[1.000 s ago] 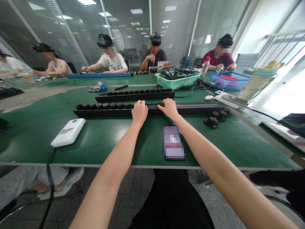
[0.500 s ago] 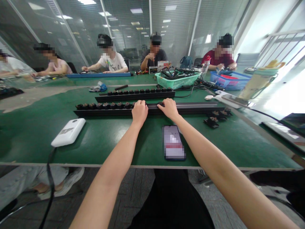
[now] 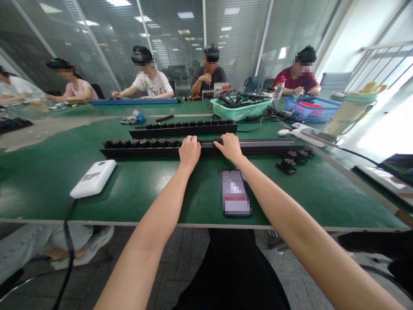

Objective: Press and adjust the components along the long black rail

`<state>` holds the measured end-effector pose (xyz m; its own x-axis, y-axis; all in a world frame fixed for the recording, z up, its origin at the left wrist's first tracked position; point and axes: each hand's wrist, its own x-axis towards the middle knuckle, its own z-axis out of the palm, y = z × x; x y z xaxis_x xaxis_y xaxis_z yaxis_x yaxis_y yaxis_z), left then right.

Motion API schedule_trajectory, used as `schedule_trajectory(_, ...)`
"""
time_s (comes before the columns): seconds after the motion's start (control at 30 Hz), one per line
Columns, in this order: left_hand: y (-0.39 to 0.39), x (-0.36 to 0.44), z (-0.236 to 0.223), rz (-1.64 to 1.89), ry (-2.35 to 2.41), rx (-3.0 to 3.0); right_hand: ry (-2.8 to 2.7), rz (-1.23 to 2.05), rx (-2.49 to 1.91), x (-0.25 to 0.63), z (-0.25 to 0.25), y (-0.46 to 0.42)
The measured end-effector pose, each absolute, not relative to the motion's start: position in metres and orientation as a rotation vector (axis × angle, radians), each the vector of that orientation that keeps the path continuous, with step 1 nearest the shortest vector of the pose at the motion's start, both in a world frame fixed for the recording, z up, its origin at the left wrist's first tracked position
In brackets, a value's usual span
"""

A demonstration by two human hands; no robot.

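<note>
From head cam, looking fwd & down over the green worktop [image 3: 48, 189]: L hand [image 3: 189, 151] & R hand [image 3: 229, 147] both sit on a long black rail [image 3: 258, 147], which lies crosswise, long axis L–R, right under the palms. Hands are apart, fingers curled down onto it; can't tell if they're pinching anything, fingertips mostly hidden. Row of small black parts [image 3: 142, 144] runs along the rail to the L, up to & under L hand, ending about at R hand; bare rail runs on past R hand, so R is nearer that stretch. Second rail [image 3: 183, 130] w/ similar parts lies just behind, parallel. Loose black bits [image 3: 286, 166] near far R end. Phone [image 3: 234, 193] btwn forearms, white power bank [image 3: 93, 178] to L. Further off: green basket of cables [image 3: 239, 110], blue basket [image 3: 309, 111], co-workers [image 3: 150, 79] along far side.
</note>
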<state>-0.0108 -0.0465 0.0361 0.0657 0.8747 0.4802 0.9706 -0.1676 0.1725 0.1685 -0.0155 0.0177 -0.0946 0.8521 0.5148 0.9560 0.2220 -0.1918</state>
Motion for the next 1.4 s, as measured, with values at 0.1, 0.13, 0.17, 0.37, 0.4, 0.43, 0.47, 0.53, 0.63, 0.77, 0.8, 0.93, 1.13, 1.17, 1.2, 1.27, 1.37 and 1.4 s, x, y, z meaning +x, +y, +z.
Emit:
schedule_trajectory(0.1,-0.0468,-0.0106,0.0363,-0.731,-1.892,-2.14,-1.964,-0.271,-1.654,0.1686,0.017,-0.0156)
schedule_trajectory(0.13,-0.0467,-0.0106,0.0362,-0.732,-1.892,-2.14,-1.96,-0.276,-1.651,0.1686,0.017,-0.0159)
schedule_trajectory(0.17,-0.0466,-0.0105,0.0359,-0.732,-1.892,-2.141,-1.958,-0.279,-1.649,0.1686,0.0171,-0.0164)
schedule_trajectory(0.37,-0.0457,-0.0109,0.0345,-0.738,-1.892,-2.139,-1.966,-0.264,-1.667,0.1691,0.0186,-0.0183)
schedule_trajectory(0.4,-0.0458,-0.011,0.0346,-0.74,-1.893,-2.142,-1.968,-0.263,-1.668,0.1693,0.0185,-0.0181)
schedule_trajectory(0.43,-0.0458,-0.0111,0.0348,-0.742,-1.893,-2.145,-1.967,-0.263,-1.667,0.1695,0.0184,-0.0179)
schedule_trajectory(0.47,-0.0459,-0.0111,0.035,-0.744,-1.894,-2.147,-1.965,-0.265,-1.666,0.1696,0.0181,-0.0176)
schedule_trajectory(0.53,-0.0461,-0.011,0.0356,-0.743,-1.897,-2.147,-1.96,-0.269,-1.664,0.1698,0.0178,-0.0172)
schedule_trajectory(0.63,-0.0462,-0.0106,0.0362,-0.732,-1.905,-2.14,-1.957,-0.27,-1.664,0.1697,0.0182,-0.0178)
schedule_trajectory(0.77,-0.0462,-0.0105,0.036,-0.732,-1.9,-2.135,-1.965,-0.261,-1.672,0.1691,0.0201,-0.0198)
schedule_trajectory(0.8,-0.0463,-0.0105,0.0359,-0.736,-1.897,-2.137,-1.965,-0.26,-1.673,0.169,0.0204,-0.0202)
schedule_trajectory(0.93,-0.0472,-0.0106,0.0362,-0.741,-1.907,-2.145,-1.952,-0.269,-1.664,0.1685,0.0198,-0.0202)
schedule_trajectory(1.13,-0.0481,-0.01,0.0374,-0.731,-1.919,-2.146,-1.943,-0.291,-1.658,0.1687,0.0189,-0.0195)
schedule_trajectory(1.17,-0.0481,-0.01,0.0374,-0.732,-1.917,-2.147,-1.947,-0.288,-1.664,0.1688,0.0193,-0.0197)
schedule_trajectory(1.2,-0.048,-0.0099,0.0373,-0.733,-1.916,-2.148,-1.952,-0.284,-1.671,0.1689,0.0197,-0.02)
schedule_trajectory(1.27,-0.0477,-0.01,0.037,-0.733,-1.914,-2.149,-1.959,-0.275,-1.682,0.1691,0.0205,-0.0205)
schedule_trajectory(1.37,-0.0471,-0.0104,0.0363,-0.729,-1.916,-2.142,-1.959,-0.269,-1.684,0.1691,0.0209,-0.0209)
schedule_trajectory(1.4,-0.0469,-0.0106,0.0362,-0.728,-1.916,-2.141,-1.955,-0.269,-1.682,0.169,0.0208,-0.0209)
